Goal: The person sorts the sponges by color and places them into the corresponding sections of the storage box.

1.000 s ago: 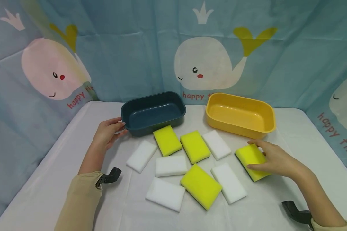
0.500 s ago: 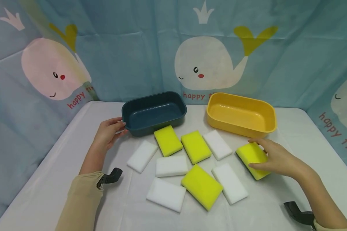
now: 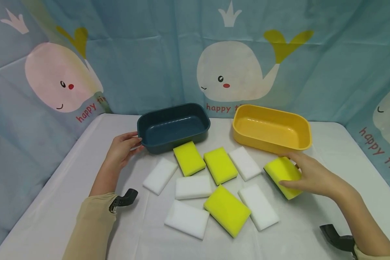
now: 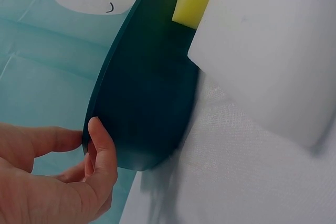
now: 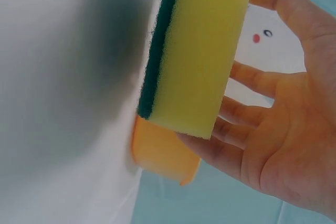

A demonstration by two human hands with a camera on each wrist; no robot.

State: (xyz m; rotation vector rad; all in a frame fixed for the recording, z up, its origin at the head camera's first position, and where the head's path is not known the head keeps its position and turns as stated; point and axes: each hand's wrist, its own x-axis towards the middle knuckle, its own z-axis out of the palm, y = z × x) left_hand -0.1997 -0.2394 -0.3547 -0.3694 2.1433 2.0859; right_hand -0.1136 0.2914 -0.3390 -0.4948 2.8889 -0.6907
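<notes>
Your left hand [image 3: 121, 148] pinches the rim of the blue tub [image 3: 173, 126] at its left end. Your right hand [image 3: 312, 176] holds a yellow sponge [image 3: 284, 173] between thumb and fingers, green side down, raised just off the tabletop [image 3: 52, 224] in front of the yellow tub [image 3: 269, 128]. Left of it lie three more sponges [image 3: 220, 165] and five white pads [image 3: 193, 187].
</notes>
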